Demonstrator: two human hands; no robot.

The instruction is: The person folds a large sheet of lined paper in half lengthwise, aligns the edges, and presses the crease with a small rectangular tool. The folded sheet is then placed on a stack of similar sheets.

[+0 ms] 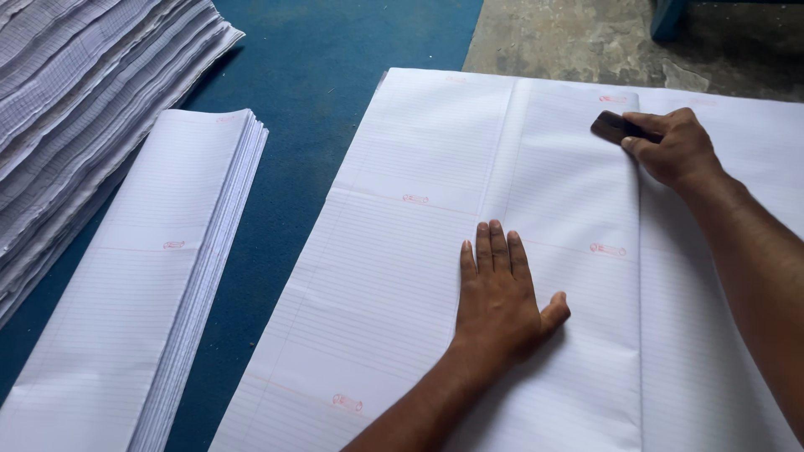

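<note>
A large white ruled paper sheet (402,268), folded over, lies on top of a wider stack of the same sheets. My left hand (501,293) rests flat on it near the middle, fingers together and pointing away from me. My right hand (670,146) is at the far end of the folded edge and grips a small dark flat block (610,127), which presses on the crease. The fold line runs from that block towards me.
A folded stack of ruled sheets (151,285) lies at the left on the blue table top (335,59). A taller pile of paper (75,92) fills the far left corner. Grey concrete floor (578,38) shows beyond the table.
</note>
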